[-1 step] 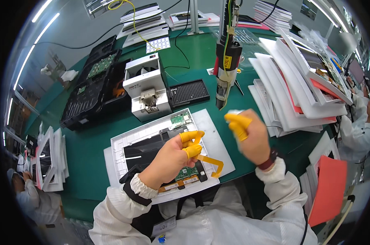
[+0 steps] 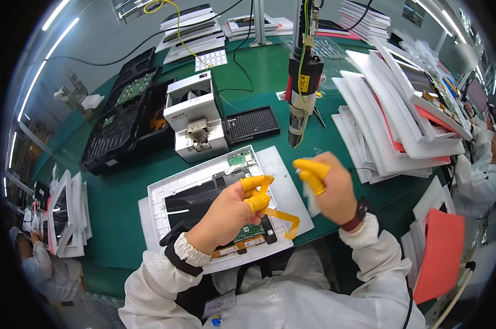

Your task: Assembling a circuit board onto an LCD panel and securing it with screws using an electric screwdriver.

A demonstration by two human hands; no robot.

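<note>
Pinched in my left hand (image 2: 229, 216) is an orange flat flex cable (image 2: 283, 216), whose bent end hangs out to the right. Yellow finger cots cover the fingertips of both hands. Beneath the left hand lies a white-framed panel (image 2: 159, 193) with its back up, showing black sheets, green circuit boards (image 2: 241, 160) and an orange strip along the near side. My right hand (image 2: 333, 189) is raised to the right of the panel, thumb and fingers closed together. Something pale and partly see-through shows below its fingers, too blurred to name.
A white foam sheet (image 2: 283, 178) lies under the panel. Beyond stand a white machine (image 2: 196, 118), a black grid tray (image 2: 252, 125) and a hanging electric screwdriver (image 2: 304, 82). Black trays (image 2: 111, 137) lie left; stacked foam sheets and frames (image 2: 385, 115) rise right.
My right hand has shifted slightly left and down, closer to the flex cable. The left hand and the cable stay in place.
</note>
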